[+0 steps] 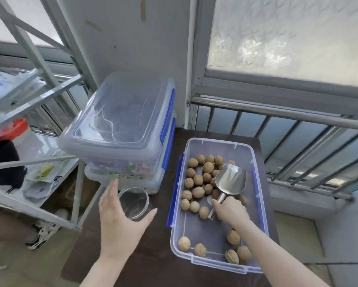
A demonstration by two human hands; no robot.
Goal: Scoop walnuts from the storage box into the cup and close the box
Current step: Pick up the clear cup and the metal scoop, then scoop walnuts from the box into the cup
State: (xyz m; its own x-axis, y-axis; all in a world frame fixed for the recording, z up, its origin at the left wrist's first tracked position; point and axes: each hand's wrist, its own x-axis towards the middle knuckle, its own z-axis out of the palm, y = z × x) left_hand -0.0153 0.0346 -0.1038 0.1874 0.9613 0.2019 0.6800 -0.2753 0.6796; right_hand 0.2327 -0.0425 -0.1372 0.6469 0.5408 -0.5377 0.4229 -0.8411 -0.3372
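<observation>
An open clear storage box [258, 195] with blue latches stands on the dark table, with several walnuts [198, 192] scattered inside. My right hand [230, 211] is inside the box, shut on the handle of a metal scoop [231, 180]; its bowl looks empty and rests among the walnuts. A clear empty cup [135, 203] stands left of the box. My left hand [120, 220] is open, fingers spread, just in front of the cup and partly around it. The box's lid seems to lie on the stacked boxes behind the cup, though I cannot tell for sure.
Two clear lidded boxes [120, 133] with blue latches are stacked behind the cup. A grey metal shelf [35, 160] with bags and jars stands to the left. A window and a metal railing [298, 119] run along the far right side.
</observation>
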